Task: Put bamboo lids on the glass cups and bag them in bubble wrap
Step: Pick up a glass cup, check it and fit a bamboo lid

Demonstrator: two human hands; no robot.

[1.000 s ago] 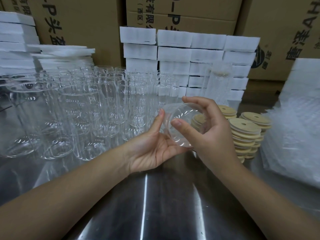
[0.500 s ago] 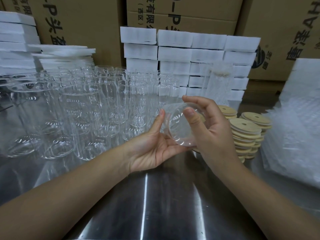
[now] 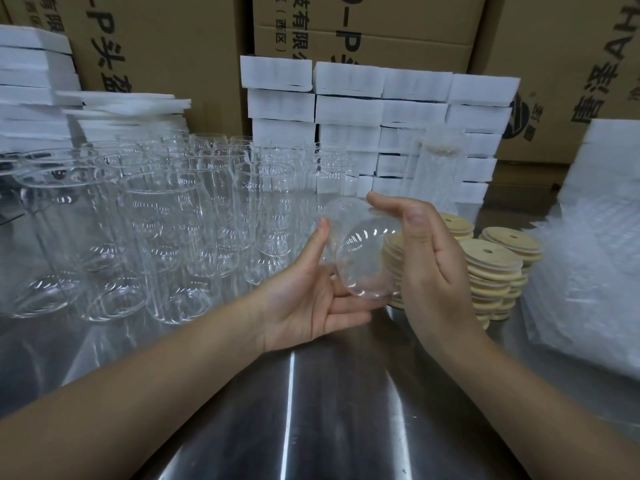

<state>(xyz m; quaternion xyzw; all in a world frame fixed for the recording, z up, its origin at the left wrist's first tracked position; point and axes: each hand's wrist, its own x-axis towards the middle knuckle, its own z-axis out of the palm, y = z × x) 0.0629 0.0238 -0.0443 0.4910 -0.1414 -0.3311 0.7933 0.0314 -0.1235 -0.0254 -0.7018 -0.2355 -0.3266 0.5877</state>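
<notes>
One glass cup (image 3: 363, 258) lies sideways just left of the bamboo lid stacks (image 3: 495, 268), the right hand (image 3: 429, 271) curled around its wall, the left hand (image 3: 311, 299) cradling it underneath with straight fingers.

— Which cup is in work?
— One clear glass cup (image 3: 363, 258), lidless, on its side above the bench (image 3: 311, 410) middle, base toward the viewer, between left hand (image 3: 311, 299) and right hand (image 3: 429, 271).
— The rest?
— Empty glass cups (image 3: 156, 220) upright at the left; holed bamboo lids (image 3: 491, 268) stacked right, beside bubble wrap (image 3: 585, 292) at the right edge.
</notes>
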